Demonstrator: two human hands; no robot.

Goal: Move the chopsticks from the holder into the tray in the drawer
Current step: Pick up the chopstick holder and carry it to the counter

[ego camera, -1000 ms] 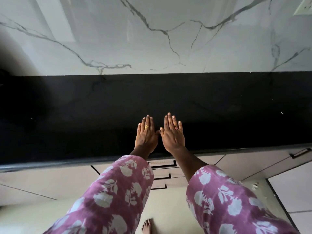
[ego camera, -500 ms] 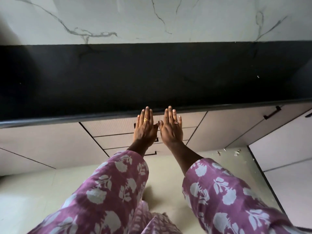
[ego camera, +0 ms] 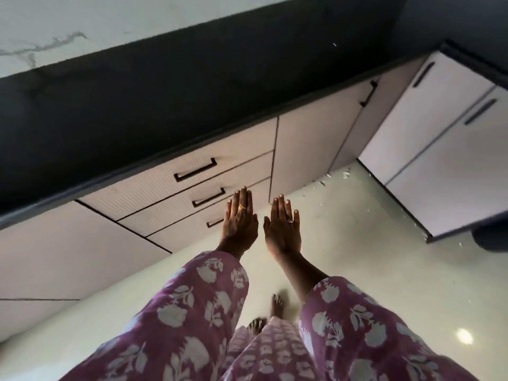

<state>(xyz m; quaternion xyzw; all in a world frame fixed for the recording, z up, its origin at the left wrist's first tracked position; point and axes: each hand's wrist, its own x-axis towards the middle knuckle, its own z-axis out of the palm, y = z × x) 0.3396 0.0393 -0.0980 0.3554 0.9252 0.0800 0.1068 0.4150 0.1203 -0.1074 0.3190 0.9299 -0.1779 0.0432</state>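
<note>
My left hand (ego camera: 239, 221) and my right hand (ego camera: 283, 227) are held out flat, palms down, side by side with fingers together, and hold nothing. They hover in front of a stack of three closed drawers: the top drawer (ego camera: 192, 179), the middle drawer (ego camera: 176, 207) and the bottom drawer (ego camera: 189, 235), each with a dark bar handle. My left hand covers part of the bottom drawer's handle. No chopsticks, holder or tray are in view.
A black countertop (ego camera: 165, 92) runs above the drawers, with a white marble wall (ego camera: 82, 28) behind. Closed cabinet doors (ego camera: 316, 149) stand to the right, and a second cabinet unit (ego camera: 445, 149) at far right. The pale floor (ego camera: 357, 243) has small debris near the corner.
The view has tilted down and turned; my hands moved from the countertop's edge to in front of the drawers, still flat and empty.
</note>
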